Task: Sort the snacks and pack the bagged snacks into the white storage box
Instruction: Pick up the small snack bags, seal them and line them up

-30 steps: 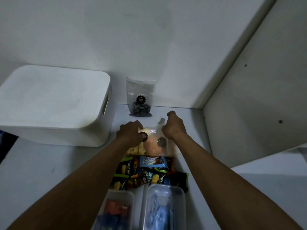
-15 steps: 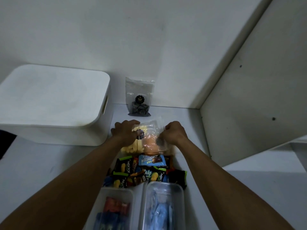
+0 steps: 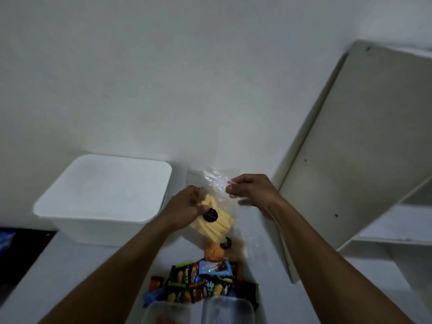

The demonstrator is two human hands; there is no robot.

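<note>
My left hand (image 3: 184,208) grips a clear bag of yellow stick snacks (image 3: 216,222) with a round black label, lifted above the shelf. My right hand (image 3: 251,191) pinches the top edge of the clear plastic. A second clear bag with orange snacks (image 3: 214,251) and a black label hangs or lies just below. The white storage box (image 3: 102,195) stands to the left with its lid on. Another clear bag against the back wall is mostly hidden behind the lifted plastic.
A pile of small wrapped snacks (image 3: 203,284) lies on the white shelf near me. Two clear plastic containers (image 3: 201,311) stand at the bottom edge. A white side panel (image 3: 350,160) closes the shelf on the right.
Both hands have lifted the bagged snacks off the shelf and upward; the yellow sticks bag now hangs tilted between them. The camera has tipped up, showing more wall.
</note>
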